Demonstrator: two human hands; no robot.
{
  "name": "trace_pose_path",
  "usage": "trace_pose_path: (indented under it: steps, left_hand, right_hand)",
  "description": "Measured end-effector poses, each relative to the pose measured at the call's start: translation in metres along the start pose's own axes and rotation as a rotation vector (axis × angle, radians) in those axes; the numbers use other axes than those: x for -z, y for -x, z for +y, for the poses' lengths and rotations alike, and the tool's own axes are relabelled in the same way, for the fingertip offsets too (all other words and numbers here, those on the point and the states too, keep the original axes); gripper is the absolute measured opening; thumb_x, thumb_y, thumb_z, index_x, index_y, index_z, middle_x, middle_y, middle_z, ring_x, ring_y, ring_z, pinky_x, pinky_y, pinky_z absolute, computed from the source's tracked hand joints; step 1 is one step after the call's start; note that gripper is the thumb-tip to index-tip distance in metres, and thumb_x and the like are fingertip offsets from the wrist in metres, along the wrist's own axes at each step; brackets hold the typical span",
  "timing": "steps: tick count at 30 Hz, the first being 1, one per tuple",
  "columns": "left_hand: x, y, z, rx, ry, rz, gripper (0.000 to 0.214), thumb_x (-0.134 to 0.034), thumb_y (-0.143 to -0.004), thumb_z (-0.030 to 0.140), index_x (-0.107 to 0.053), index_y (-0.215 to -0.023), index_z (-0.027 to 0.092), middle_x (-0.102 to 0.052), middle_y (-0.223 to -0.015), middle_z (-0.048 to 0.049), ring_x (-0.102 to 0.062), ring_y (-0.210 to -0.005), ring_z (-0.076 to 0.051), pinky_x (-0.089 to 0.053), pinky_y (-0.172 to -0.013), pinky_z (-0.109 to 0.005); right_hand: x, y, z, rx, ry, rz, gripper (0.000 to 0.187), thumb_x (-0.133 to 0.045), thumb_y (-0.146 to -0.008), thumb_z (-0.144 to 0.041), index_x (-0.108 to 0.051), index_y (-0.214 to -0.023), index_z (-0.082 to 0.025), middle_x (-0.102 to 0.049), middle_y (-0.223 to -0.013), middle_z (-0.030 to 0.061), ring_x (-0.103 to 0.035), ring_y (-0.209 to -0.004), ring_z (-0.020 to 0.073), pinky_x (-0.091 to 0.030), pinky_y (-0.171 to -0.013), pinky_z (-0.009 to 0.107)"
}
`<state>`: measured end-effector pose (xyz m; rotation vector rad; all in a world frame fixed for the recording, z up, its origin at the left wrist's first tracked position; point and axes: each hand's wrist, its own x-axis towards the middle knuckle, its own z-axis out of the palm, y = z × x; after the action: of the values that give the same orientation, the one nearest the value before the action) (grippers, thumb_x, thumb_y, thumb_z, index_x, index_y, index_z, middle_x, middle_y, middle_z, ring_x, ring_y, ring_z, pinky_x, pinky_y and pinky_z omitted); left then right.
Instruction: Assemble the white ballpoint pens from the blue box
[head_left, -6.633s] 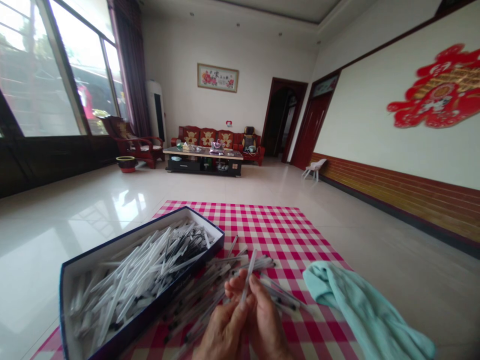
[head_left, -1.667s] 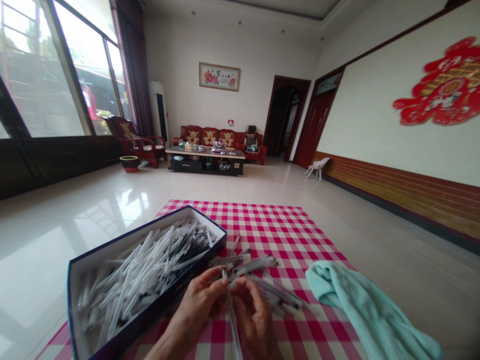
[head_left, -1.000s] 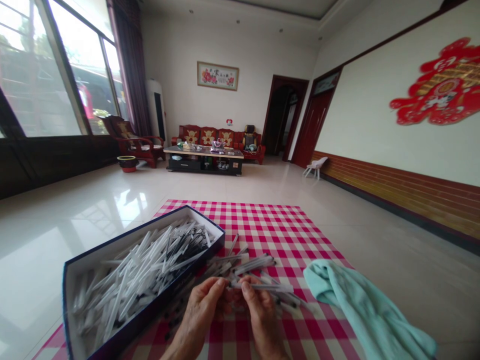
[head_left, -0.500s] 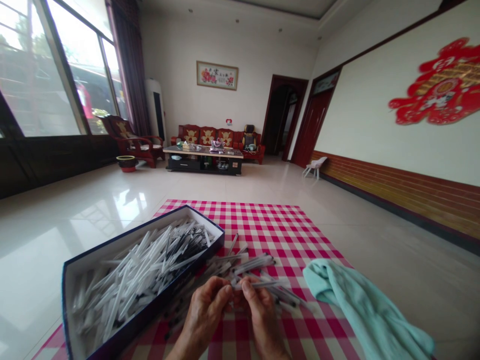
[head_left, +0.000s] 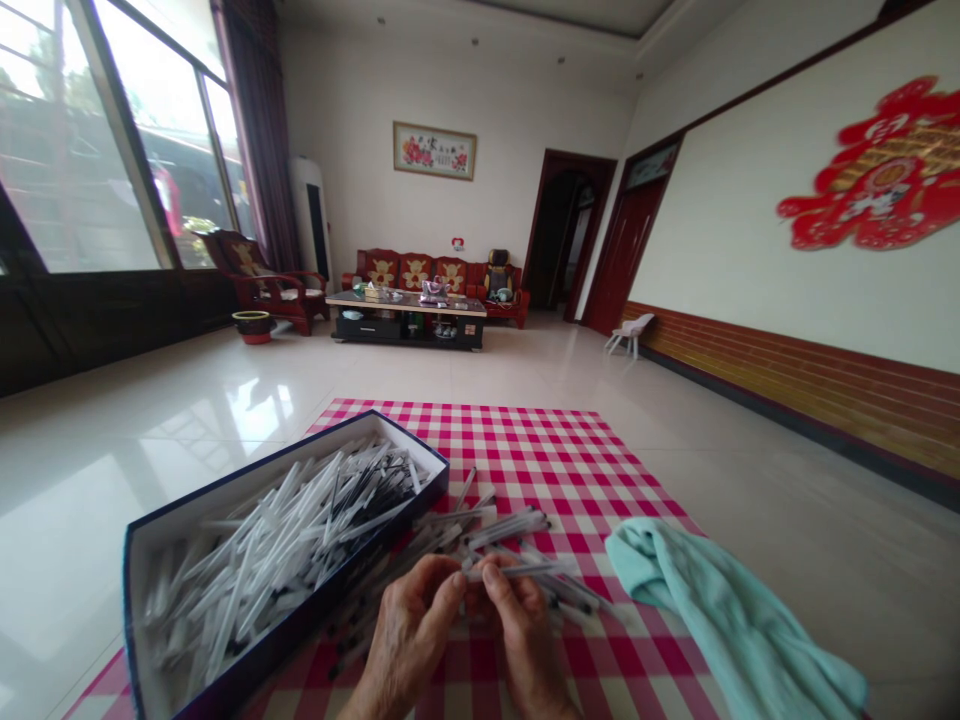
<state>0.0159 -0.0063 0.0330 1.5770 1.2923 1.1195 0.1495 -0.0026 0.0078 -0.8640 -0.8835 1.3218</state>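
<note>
My left hand (head_left: 415, 622) and my right hand (head_left: 520, 625) are close together over the near part of the checked cloth, both with fingers closed. Between thumb and fingers, my right hand pinches a pale translucent pen (head_left: 536, 569) lying roughly level, its far end pointing right. My left thumb and fingers close on its left end, where a small piece may be hidden. Just beyond the hands lie several loose pens (head_left: 510, 527) with clear barrels and dark ends. To the left, a dark blue box (head_left: 409, 515) with a white inside holds many clear barrels and thin black refills (head_left: 367, 492).
A pink and white checked cloth (head_left: 555, 450) lies under everything. At right, a mint-green cloth (head_left: 720, 590) is crumpled across its edge. Farther off across the tiled floor stand a low table (head_left: 409, 325), a wooden armchair (head_left: 274, 290) and a small chair (head_left: 631, 332).
My left hand and wrist have shifted slightly, with the thumb turned a little at the pen's left end. My right hand, the box and the loose pens look the same.
</note>
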Motion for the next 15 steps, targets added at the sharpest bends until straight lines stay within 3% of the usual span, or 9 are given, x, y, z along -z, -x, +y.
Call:
trace_pose_path:
  steps: [3, 10, 15]
  left_hand:
    - [0.0023, -0.001, 0.0009, -0.017, -0.011, -0.019, 0.026, -0.05, -0.086, 0.038, -0.064, -0.081, 0.017, -0.065, -0.066, -0.001, -0.056, -0.06, -0.013, -0.04, -0.056, -0.019]
    - [0.0004, -0.0033, -0.0066, -0.005, -0.072, 0.019, 0.042, -0.044, -0.088, 0.046, -0.053, -0.059, 0.017, -0.05, -0.052, 0.0028, -0.044, -0.05, -0.01, -0.032, -0.049, -0.019]
    - [0.0004, -0.0012, -0.0002, -0.019, -0.118, 0.052, 0.042, -0.044, -0.088, 0.045, -0.057, -0.06, 0.017, -0.052, -0.053, 0.0019, -0.045, -0.051, -0.01, -0.033, -0.05, -0.019]
  right_hand:
    - [0.001, -0.0006, 0.0003, 0.013, 0.012, -0.006, 0.021, -0.062, -0.081, -0.039, -0.065, -0.079, -0.019, -0.068, -0.068, 0.002, -0.062, -0.062, 0.0181, -0.049, -0.061, 0.029]
    - [0.0002, 0.0005, 0.0004, 0.009, 0.031, 0.0, 0.021, -0.063, -0.08, -0.039, -0.065, -0.077, -0.019, -0.066, -0.065, 0.0026, -0.061, -0.061, 0.019, -0.05, -0.059, 0.03]
    - [0.0005, -0.0001, 0.0013, 0.003, -0.012, -0.01, 0.017, -0.063, -0.081, -0.037, -0.065, -0.078, -0.02, -0.067, -0.069, 0.0015, -0.063, -0.063, 0.019, -0.05, -0.062, 0.031]
